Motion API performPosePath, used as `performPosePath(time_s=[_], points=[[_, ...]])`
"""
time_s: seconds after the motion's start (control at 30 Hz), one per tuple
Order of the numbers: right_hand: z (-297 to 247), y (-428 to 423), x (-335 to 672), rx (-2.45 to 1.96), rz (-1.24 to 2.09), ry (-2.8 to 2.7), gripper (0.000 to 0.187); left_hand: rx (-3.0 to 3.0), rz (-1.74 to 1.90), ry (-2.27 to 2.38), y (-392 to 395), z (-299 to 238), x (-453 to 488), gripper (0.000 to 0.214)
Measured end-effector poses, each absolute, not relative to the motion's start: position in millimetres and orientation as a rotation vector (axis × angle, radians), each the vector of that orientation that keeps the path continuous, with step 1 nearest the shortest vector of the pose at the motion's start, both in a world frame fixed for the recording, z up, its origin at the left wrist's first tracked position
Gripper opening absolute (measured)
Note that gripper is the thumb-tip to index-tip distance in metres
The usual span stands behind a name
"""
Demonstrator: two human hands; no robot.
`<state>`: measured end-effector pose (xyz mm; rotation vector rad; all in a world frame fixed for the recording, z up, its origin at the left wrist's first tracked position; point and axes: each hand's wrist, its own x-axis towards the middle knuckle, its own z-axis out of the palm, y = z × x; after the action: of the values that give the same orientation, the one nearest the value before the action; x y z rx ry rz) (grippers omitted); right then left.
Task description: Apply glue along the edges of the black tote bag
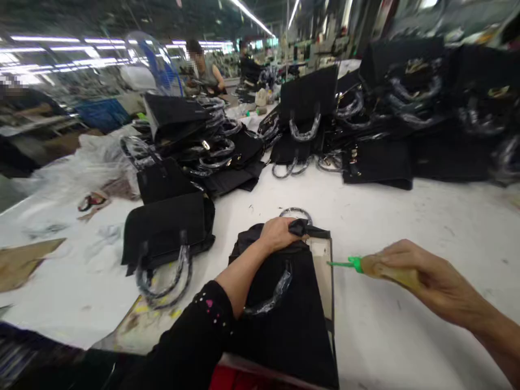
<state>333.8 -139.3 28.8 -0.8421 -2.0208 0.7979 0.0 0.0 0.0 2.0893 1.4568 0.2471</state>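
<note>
A black handbag lies flat on the white table in front of me, its handle wrapped in clear plastic. My left hand is closed on the bag's folded top edge at the far end. My right hand is closed around a small yellowish bottle with a green nozzle, whose tip points at the bag's pale exposed side edge.
Another black handbag lies to the left. Heaps of black bags with wrapped handles cover the far side of the table. Clear plastic sheeting and cardboard sit left. Another person works farther back.
</note>
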Motion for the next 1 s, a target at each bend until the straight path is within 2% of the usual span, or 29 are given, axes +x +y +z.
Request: performPosePath(time_s=[0.23,0.53,0.83,0.93,1.0], points=[[25,-139,334,-0.905,0.697,-1.923,0.026,2.081,0.249,1.458,-1,1,2,0.040],[18,-146,343,-0.923,0.687,-1.959,0.038,2.086,0.249,1.452,-2,8,3,0.040],[31,-150,342,-1.077,0.643,-2.118,0.029,2.101,0.261,1.443,-2,5,3,0.039],[34,-152,338,-1.150,0.604,-2.106,0.035,2.107,0.269,1.440,-2,4,3,0.038],[37,-154,333,-1.141,0.590,-2.092,0.032,2.110,0.279,1.438,-2,3,2,0.037]])
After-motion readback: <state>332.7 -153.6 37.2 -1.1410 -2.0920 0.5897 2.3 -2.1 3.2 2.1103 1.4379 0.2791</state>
